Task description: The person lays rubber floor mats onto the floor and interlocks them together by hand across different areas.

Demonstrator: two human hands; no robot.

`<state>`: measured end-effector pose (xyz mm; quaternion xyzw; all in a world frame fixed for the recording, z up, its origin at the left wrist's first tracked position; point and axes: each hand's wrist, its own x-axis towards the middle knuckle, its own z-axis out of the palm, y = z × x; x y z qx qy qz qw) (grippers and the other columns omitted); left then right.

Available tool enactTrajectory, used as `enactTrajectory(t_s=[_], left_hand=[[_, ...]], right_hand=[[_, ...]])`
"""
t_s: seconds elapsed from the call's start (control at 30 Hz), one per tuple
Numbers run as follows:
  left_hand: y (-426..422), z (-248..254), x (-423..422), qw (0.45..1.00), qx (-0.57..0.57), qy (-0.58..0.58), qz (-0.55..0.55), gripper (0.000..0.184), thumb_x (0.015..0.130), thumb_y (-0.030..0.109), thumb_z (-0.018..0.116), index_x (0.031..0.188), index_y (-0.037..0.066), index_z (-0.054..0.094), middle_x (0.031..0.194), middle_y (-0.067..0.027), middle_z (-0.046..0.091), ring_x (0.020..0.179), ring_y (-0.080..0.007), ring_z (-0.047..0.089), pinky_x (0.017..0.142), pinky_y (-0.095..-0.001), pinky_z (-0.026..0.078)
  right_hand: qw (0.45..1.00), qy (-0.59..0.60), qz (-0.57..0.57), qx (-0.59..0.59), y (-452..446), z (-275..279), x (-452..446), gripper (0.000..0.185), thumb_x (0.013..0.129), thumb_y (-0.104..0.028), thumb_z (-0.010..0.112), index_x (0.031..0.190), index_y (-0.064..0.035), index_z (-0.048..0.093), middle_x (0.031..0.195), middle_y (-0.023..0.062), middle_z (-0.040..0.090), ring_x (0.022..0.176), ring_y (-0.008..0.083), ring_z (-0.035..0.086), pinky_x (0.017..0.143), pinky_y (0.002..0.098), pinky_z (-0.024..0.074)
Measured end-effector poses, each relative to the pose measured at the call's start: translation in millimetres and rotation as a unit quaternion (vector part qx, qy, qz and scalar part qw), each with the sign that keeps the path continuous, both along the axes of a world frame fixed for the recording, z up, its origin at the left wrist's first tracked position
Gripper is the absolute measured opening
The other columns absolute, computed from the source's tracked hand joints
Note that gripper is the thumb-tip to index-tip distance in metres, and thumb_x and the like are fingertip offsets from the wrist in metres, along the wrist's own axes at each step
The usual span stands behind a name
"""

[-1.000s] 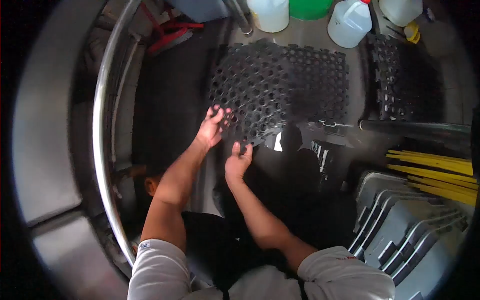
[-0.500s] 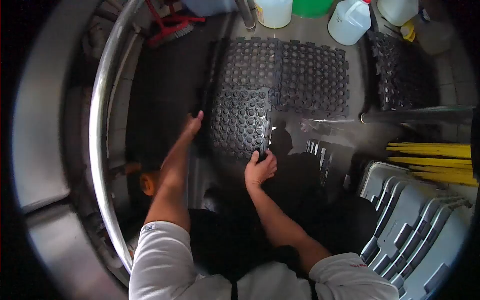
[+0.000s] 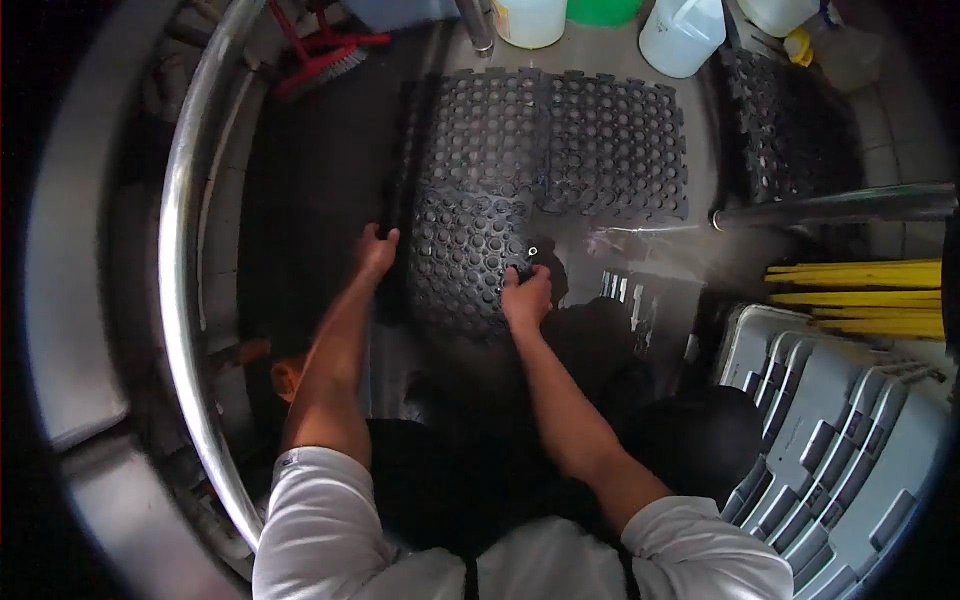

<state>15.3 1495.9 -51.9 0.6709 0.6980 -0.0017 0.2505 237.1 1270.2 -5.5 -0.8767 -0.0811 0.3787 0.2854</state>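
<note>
A black perforated mat tile lies nearest to me, its top edge against a second tile. A third tile is joined to that one on the right. My right hand is closed on the near tile's right edge, thumb on top. By the same tile's left side, my left hand has its fingers curled at the dark edge; the fingertips are partly hidden, so its hold on the tile cannot be made out.
A metal rail curves down the left. Red brushes, a white bucket and a plastic jug stand at the back. On the right are a dark pole, yellow strips and grey stacked panels.
The near tile came down flat below the other two from a raised, tilted position. My left hand moved left to its left side; my right hand shifted right, then slightly up along the right edge.
</note>
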Motion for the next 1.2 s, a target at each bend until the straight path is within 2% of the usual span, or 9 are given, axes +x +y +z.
enactTrajectory(t_s=[0.07,0.37,0.47,0.57,0.67,0.77,0.87,1.17,1.2], left_hand=[[-13.0,16.1,10.7,0.998,-0.012,0.064,-0.002,0.065,0.087,0.043,0.071,0.135,0.004,0.051,0.128,-0.0228,0.062,0.122,-0.0375,0.058,0.103,-0.0453,0.045],[-23.7,35.1,19.8,0.994,-0.059,0.087,-0.007,0.064,0.083,0.043,0.075,0.129,0.003,0.056,0.129,-0.0215,0.061,0.122,-0.0364,0.058,0.103,-0.0439,0.046],[-23.2,6.2,3.1,0.997,0.011,0.066,-0.023,0.061,0.083,0.043,0.074,0.126,0.003,0.057,0.127,-0.0210,0.063,0.122,-0.0373,0.058,0.103,-0.0438,0.045],[-14.1,14.9,6.0,0.988,-0.087,0.120,-0.039,0.061,0.081,0.043,0.073,0.125,0.003,0.058,0.127,-0.0211,0.063,0.122,-0.0391,0.057,0.104,-0.0444,0.045],[8.5,-85.9,-52.5,0.974,-0.028,0.172,-0.143,0.063,0.080,0.043,0.072,0.127,0.004,0.056,0.129,-0.0227,0.061,0.122,-0.0410,0.057,0.105,-0.0452,0.044],[-17.4,22.9,12.2,0.985,-0.102,0.135,-0.036,0.066,0.081,0.040,0.072,0.135,0.006,0.052,0.130,-0.0241,0.060,0.122,-0.0418,0.056,0.105,-0.0454,0.045],[-11.9,-13.5,-12.6,0.998,0.002,0.027,-0.058,0.071,0.082,0.034,0.072,0.143,0.010,0.046,0.129,-0.0248,0.061,0.119,-0.0428,0.058,0.103,-0.0463,0.046],[-17.0,16.7,9.5,0.980,-0.014,0.159,-0.123,0.076,0.084,0.024,0.069,0.152,0.016,0.036,0.111,-0.0223,0.070,0.105,-0.0436,0.065,0.096,-0.0482,0.050],[-19.1,22.2,11.8,0.983,-0.023,0.142,-0.118,0.075,0.085,0.024,0.068,0.152,0.016,0.036,0.117,-0.0228,0.067,0.108,-0.0437,0.063,0.098,-0.0481,0.049]], right_hand=[[0.999,-0.031,-0.021,0.000,-9.4,2.8,-9.4,0.061,0.086,-0.036,0.070,0.132,-0.0032,0.047,0.128,0.0236,0.054,0.123,0.0411,0.050,0.102,0.0564,0.0364],[0.992,-0.126,-0.016,-0.001,-22.9,-4.8,-26.7,0.071,0.084,-0.031,0.072,0.142,-0.0055,0.040,0.124,0.0251,0.052,0.121,0.0430,0.048,0.103,0.0556,0.0334],[0.991,-0.132,-0.010,-0.006,-21.7,-0.2,-26.1,0.072,0.084,-0.031,0.072,0.143,-0.0073,0.038,0.122,0.0244,0.053,0.118,0.0430,0.048,0.101,0.0557,0.0338],[0.990,-0.138,-0.008,-0.003,-25.3,1.4,-29.2,0.074,0.084,-0.030,0.073,0.144,-0.0081,0.037,0.121,0.0241,0.053,0.116,0.0429,0.049,0.100,0.0564,0.0342],[0.988,-0.152,-0.006,-0.010,-26.4,-1.2,-33.0,0.075,0.083,-0.030,0.073,0.145,-0.0092,0.036,0.122,0.0245,0.052,0.116,0.0434,0.049,0.099,0.0571,0.0342],[0.991,-0.130,-0.012,-0.004,-24.4,3.1,-29.6,0.075,0.083,-0.031,0.073,0.146,-0.0105,0.036,0.123,0.0247,0.051,0.117,0.0434,0.048,0.099,0.0569,0.0343],[0.992,-0.125,-0.001,0.024,-21.9,5.9,-26.9,0.076,0.084,-0.031,0.073,0.147,-0.0116,0.036,0.125,0.0247,0.050,0.119,0.0431,0.047,0.099,0.0567,0.0340],[0.991,-0.131,0.008,-0.013,-20.4,4.0,-33.1,0.077,0.084,-0.032,0.073,0.147,-0.0095,0.035,0.130,0.0241,0.047,0.122,0.0421,0.045,0.101,0.0561,0.0332],[0.991,-0.133,0.006,-0.007,-20.6,2.6,-33.7,0.077,0.084,-0.031,0.072,0.147,-0.0093,0.035,0.131,0.0241,0.046,0.122,0.0420,0.044,0.101,0.0563,0.0331]])
